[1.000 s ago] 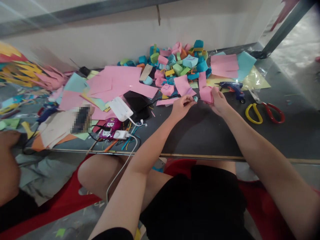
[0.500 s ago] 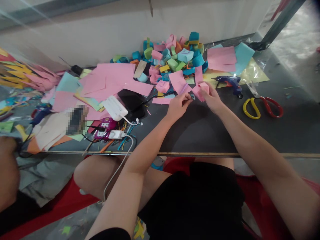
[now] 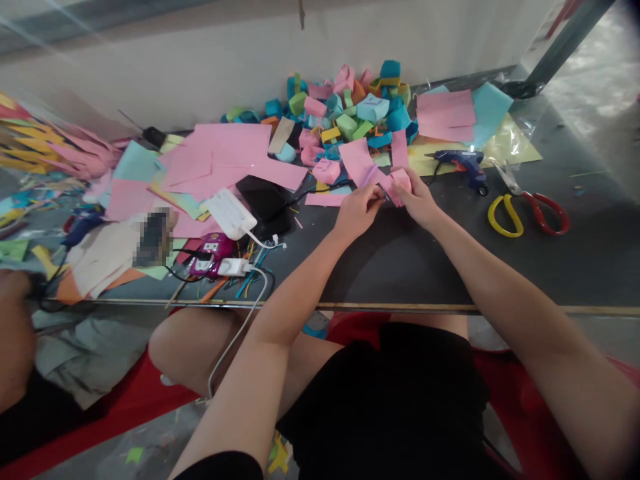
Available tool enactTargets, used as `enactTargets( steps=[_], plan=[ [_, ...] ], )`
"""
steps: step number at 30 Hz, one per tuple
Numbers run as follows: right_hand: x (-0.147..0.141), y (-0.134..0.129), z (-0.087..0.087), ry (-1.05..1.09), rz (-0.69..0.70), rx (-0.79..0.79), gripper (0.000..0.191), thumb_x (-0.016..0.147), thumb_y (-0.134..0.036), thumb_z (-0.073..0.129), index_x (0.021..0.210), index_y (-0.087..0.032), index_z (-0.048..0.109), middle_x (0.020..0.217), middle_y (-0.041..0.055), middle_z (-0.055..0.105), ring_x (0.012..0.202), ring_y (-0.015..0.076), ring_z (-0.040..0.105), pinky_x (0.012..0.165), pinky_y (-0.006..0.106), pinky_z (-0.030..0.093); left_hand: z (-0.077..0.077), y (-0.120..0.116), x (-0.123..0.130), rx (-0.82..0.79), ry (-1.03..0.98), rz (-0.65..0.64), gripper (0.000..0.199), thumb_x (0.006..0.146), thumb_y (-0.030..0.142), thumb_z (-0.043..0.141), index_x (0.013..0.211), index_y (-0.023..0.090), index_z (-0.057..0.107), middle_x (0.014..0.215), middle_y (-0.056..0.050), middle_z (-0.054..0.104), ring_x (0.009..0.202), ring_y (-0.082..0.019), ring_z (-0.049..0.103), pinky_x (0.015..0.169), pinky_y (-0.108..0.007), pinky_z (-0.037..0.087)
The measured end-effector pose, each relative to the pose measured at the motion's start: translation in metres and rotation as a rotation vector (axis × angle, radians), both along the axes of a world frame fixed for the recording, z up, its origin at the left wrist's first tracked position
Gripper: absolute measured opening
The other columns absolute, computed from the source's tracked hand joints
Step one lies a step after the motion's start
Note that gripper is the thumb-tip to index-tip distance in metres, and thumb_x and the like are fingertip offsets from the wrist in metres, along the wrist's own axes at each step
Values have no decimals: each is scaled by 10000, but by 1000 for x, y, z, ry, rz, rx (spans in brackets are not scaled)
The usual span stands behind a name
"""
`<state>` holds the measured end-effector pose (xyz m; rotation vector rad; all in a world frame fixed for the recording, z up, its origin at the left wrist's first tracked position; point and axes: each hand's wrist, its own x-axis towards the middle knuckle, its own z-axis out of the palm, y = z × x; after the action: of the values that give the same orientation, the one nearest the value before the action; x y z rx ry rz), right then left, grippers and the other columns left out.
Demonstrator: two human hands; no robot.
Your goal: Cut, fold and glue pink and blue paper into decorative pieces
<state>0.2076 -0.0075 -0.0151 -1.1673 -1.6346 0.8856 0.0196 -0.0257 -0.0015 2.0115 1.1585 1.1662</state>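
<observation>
My left hand (image 3: 358,211) and my right hand (image 3: 419,200) meet over the dark table (image 3: 415,260), both pinching a small folded pink paper piece (image 3: 399,181). A larger pink sheet (image 3: 361,163) lies just behind my left hand. Behind both hands sits a pile of folded paper boxes (image 3: 350,110) in blue, green, pink and orange. What lies between my fingertips is mostly hidden.
A blue glue gun (image 3: 463,163) and red-and-yellow scissors (image 3: 527,205) lie to the right. Pink paper sheets (image 3: 220,157), a white power bank (image 3: 231,213), a black phone (image 3: 265,200) and cables lie to the left. Another person's arm (image 3: 15,333) shows at the far left.
My right hand has moved left with the pink piece, closing the gap to my left hand; both now grip it together.
</observation>
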Motion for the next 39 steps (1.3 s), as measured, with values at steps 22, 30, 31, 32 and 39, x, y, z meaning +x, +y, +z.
enactTargets(
  steps=[22,30,31,32,39],
  plan=[
    [-6,4,-10,140,-22,104,873,793,-914,556,1418,-307,616,891,27,672,851,197,635,847,348,590,-3,0,0,163,125,59,55,965,212,673,918,214,643,919,-39,729,919,-188,675,887,-339,536],
    [-6,7,-14,118,-22,181,797,859,-853,552,1446,-315,588,959,43,702,878,200,661,814,332,594,-4,2,0,190,137,123,157,1023,346,617,929,223,641,908,-35,748,853,-160,687,803,-307,542],
    [-6,7,-15,116,-25,195,799,859,-856,548,1449,-319,585,963,41,705,890,198,665,815,325,594,-4,2,0,168,117,137,146,1013,351,636,942,224,646,917,-35,756,849,-156,690,797,-304,543],
    [-6,8,-16,116,-29,207,801,857,-858,547,1451,-321,585,971,40,707,901,198,668,819,322,595,-4,2,0,146,98,149,138,1002,356,656,959,224,651,932,-36,764,848,-155,694,794,-302,544],
    [-7,7,-17,139,-16,249,793,872,-835,555,1472,-318,569,1038,57,703,929,213,663,890,376,593,-7,3,2,73,0,198,176,944,364,743,1034,225,685,1023,-68,799,876,-169,725,796,-315,564]
  ],
)
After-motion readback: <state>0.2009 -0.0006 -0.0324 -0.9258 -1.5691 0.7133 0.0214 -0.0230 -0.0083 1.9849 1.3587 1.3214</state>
